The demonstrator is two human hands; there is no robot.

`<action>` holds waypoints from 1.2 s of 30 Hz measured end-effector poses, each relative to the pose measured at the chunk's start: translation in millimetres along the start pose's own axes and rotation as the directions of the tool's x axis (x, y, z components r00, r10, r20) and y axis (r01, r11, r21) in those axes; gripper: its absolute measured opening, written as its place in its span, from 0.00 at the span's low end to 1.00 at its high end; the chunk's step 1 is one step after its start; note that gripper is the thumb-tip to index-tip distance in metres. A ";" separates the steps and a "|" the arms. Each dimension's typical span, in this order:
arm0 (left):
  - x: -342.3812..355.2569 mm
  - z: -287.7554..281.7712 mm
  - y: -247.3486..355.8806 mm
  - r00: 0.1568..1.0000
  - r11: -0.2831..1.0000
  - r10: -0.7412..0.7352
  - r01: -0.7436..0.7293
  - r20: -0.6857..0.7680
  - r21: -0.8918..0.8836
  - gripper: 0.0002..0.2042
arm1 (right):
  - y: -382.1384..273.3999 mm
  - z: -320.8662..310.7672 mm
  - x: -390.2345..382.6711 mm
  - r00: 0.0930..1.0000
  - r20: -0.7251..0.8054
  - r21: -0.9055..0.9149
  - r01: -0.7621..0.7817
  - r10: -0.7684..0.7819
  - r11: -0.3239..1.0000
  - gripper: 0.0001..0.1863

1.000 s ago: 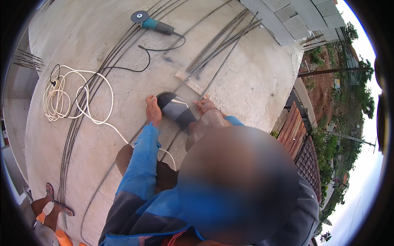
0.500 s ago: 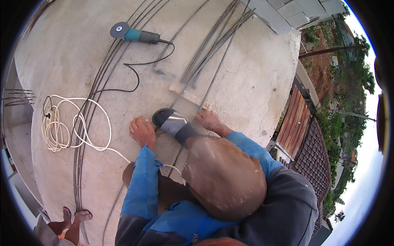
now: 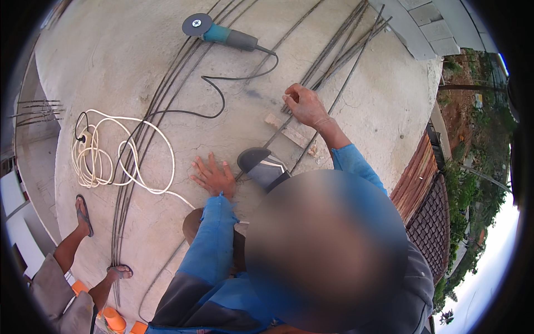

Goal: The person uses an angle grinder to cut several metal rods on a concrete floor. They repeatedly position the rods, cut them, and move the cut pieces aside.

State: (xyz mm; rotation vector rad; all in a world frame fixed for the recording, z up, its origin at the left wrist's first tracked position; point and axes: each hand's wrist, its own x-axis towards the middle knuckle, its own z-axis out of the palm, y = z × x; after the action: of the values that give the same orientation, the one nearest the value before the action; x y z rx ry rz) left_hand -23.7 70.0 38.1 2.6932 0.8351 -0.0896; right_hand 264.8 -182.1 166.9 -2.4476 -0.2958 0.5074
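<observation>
My left hand lies flat on the concrete floor with its fingers spread, holding nothing. Over the lower ends of a bundle of thin steel rods is my right hand, fingers curled in; what they hold, if anything, is hidden. Between my hands, my foot in a dark grey shoe rests over a rod that runs beneath it. Just beyond the shoe, a pale, rough-edged block lies under two rods. A large blurred patch hides my lap.
An angle grinder lies across long rods, its black cord trailing to a coiled white extension cord. Another person's sandalled feet stand lower left. Pale blocks are at the upper right; roofs lie beyond the slab's right edge.
My right hand has moved from beside the shoe up to the rod bundle. My left hand has flattened, fingers spread. The other person's feet have moved apart. The view has shifted.
</observation>
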 end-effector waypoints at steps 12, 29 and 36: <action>2.3 -6.5 -3.2 1.000 0.996 0.001 -0.002 -0.006 -0.088 0.33 | -79.6 68.9 248.2 0.995 -0.071 -0.481 0.033 -0.076 0.876 0.45; 27.9 -54.1 13.7 0.937 0.759 -0.005 -0.224 -0.349 -0.612 0.31 | -133.9 23.7 122.7 0.934 0.260 0.899 -0.142 -0.243 0.415 0.28; 109.2 -218.6 113.1 0.889 0.363 0.429 -0.004 0.163 -0.932 0.37 | -134.3 30.9 11.6 0.808 0.310 0.951 -0.267 -0.502 0.156 0.44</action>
State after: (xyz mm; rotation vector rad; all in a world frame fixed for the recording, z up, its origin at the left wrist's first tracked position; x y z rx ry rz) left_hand 122.7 110.8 260.4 1.5611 0.2080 -0.0577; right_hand 250.2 -56.5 222.9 -0.8226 -0.2664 0.9819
